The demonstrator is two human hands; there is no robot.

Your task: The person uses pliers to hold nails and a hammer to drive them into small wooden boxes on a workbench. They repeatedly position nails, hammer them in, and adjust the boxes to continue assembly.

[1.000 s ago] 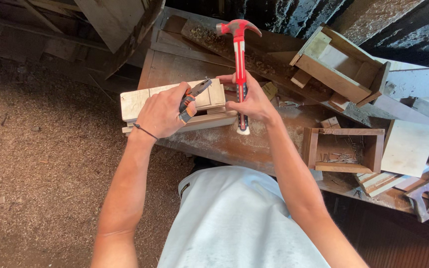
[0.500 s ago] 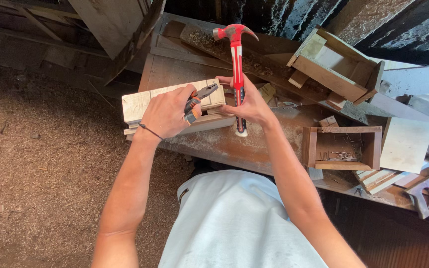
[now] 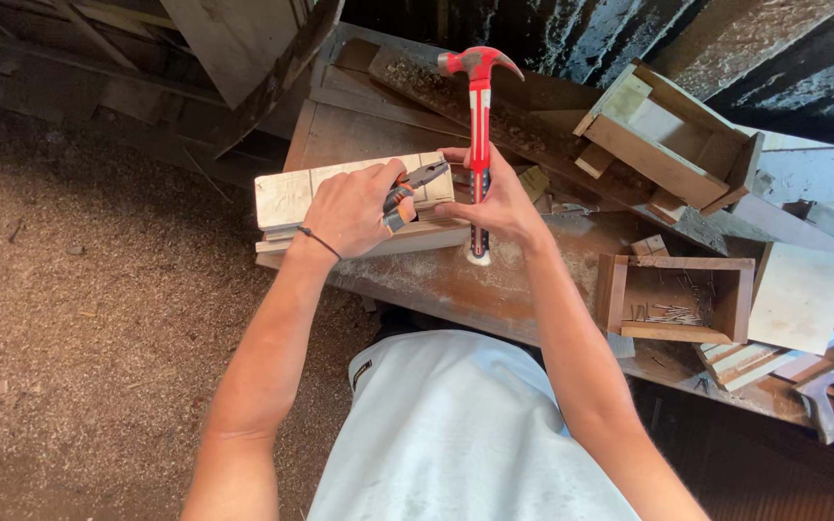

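Now both hands work at the wooden block (image 3: pixel 287 198).
Left hand (image 3: pixel 349 207) fingers grip pliers (image 3: pixel 412 185); right hand (image 3: pixel 494 203) fingers clasp the hammer (image 3: pixel 478 116) upright.

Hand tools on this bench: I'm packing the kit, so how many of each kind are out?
Hammer, in the right hand: 1
Pliers, in the left hand: 1
Total: 2

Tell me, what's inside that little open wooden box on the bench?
Inside the small wooden box lies a loose heap of thin metal nails, mostly along its near side. The near wall hides the lowest part of the floor, so anything tucked there cannot be seen.
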